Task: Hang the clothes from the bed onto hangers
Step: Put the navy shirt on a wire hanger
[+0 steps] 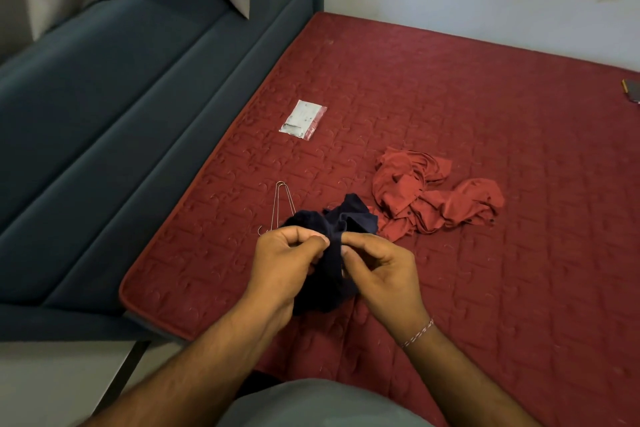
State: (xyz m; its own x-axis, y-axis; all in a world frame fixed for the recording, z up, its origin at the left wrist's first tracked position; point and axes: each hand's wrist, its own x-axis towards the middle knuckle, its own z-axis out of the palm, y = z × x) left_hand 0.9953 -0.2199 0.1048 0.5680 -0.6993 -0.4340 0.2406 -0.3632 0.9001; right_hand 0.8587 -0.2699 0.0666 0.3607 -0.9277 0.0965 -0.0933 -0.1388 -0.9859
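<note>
A red quilted mattress (450, 107) fills the view, with a dark blue padded headboard (104, 114) running along its nine o'clock side. A crumpled red shirt (433, 198) lies near the middle, at two o'clock from the hands. A small plastic packet (303, 119) sits at twelve o'clock, well apart. A wire hanger (281, 204) lies just beside the dark navy garment (332, 253), partly hidden under it. Left hand (287, 260) and right hand (377, 267) both pinch the navy garment between thumb and curled fingers, holding it above the mattress.
</note>
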